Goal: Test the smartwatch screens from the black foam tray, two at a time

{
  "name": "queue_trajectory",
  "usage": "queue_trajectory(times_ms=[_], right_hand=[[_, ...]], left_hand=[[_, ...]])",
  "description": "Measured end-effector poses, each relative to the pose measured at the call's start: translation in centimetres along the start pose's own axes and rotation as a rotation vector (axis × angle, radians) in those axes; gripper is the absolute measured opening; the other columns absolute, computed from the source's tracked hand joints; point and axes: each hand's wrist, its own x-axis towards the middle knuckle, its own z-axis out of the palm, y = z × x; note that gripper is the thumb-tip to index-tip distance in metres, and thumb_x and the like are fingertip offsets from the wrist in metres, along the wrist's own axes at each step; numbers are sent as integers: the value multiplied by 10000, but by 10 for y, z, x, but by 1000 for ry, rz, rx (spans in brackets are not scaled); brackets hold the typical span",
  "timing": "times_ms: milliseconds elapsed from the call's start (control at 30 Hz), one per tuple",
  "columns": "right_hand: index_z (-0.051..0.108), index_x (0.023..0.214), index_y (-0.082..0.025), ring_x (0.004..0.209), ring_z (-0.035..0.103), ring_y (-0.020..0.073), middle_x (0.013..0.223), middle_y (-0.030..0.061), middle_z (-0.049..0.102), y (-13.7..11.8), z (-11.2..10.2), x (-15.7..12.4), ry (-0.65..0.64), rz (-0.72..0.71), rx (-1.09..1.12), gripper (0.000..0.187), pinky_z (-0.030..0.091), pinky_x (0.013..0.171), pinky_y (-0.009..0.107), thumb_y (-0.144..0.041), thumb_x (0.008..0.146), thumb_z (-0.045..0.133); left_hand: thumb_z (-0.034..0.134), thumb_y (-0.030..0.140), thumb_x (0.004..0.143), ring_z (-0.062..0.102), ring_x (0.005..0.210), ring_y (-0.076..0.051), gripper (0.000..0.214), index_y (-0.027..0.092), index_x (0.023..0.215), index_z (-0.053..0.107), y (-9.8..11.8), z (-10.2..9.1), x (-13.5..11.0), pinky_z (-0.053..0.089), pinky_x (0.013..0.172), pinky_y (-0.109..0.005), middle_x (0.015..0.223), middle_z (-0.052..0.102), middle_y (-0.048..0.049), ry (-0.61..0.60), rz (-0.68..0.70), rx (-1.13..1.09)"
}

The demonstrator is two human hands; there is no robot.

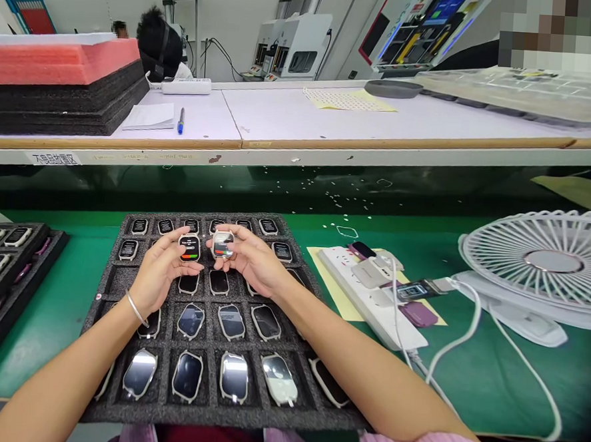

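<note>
My left hand [161,273] holds a smartwatch body [190,248] by its edges, its lit screen showing coloured bars. My right hand [253,260] grips a second, silver-framed smartwatch body [222,244] close beside it, its screen also lit. The two watches are apart by a small gap. Both hands hover over a black foam tray [104,323] holding rows of watch bodies in cut-out pockets. The nearer watches lie dark and glossy, such as one [187,376] in the front row. My hands hide some pockets in the upper rows.
A second black foam tray [16,277] lies at the left on the green mat [44,312]. To the right are a white power strip [371,295] with plugged-in chargers and cables, and a white desk fan [538,262]. A white shelf [231,127] above holds stacked foam sheets, a pen and papers, with a person at the far back.
</note>
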Motion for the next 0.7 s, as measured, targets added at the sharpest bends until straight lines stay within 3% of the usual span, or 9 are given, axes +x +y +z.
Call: queue_trajectory(times_ms=[433,700], right_hand=[[588,1123,-227,647,650,120,1021,24,708,3,2,-4,-58,-140,-140,417,473,609,274,-112,724,615],[582,1118,-231,612,646,109,960,10,707,5,1,-3,-46,-121,-171,357,465,585,263,-175,772,648]], left_hand=[[688,327,760,734,634,-187,500,151,1221,612,2,1,-3,595,623,-297,871,709,-39,-13,25,56],[683,312,765,743,654,-197,454,152,1187,630,-2,1,-1,610,644,-315,900,710,-39,-7,47,87]])
